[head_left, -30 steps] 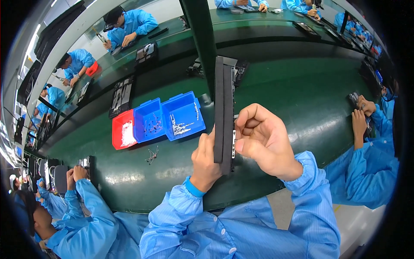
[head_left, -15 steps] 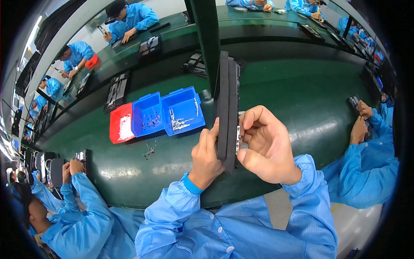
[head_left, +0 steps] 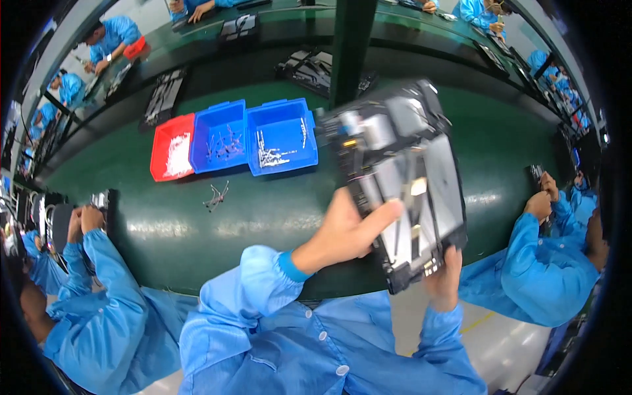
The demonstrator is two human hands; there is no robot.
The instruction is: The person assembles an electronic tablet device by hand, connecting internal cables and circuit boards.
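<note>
The person wore a light-blue work smock (head_left: 286,359), fastened at the front with round white buttons (head_left: 342,370). The loose left sleeve (head_left: 260,286) fell in creases above a deeper-blue wristband (head_left: 291,267); the right sleeve (head_left: 442,336) matched the smock's light blue.

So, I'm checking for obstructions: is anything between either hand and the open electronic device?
Nothing visible is. The left hand holds the open electronic device by its left edge; the right hand touches its lower right corner. Its far side is hidden. The red bin and blue bins sit apart, leftward.
</note>
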